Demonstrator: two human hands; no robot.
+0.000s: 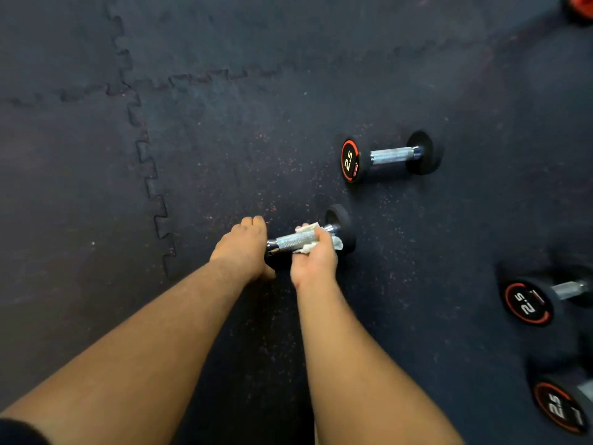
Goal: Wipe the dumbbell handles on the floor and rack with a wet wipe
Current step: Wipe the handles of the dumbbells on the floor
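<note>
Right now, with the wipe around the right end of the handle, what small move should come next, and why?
Probably slide the right hand, which grips the wet wipe round the handle, leftward toward the left hand. The knurled stretch between the hands lies bare, so it looks unwiped, and the left hand holds that end of the dumbbell steady.

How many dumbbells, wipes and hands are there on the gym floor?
Dumbbells: 4, one being wiped, one farther off, two at the right edge
Wet wipes: 1
Hands: 2, left hand, right hand
Total: 7
</note>
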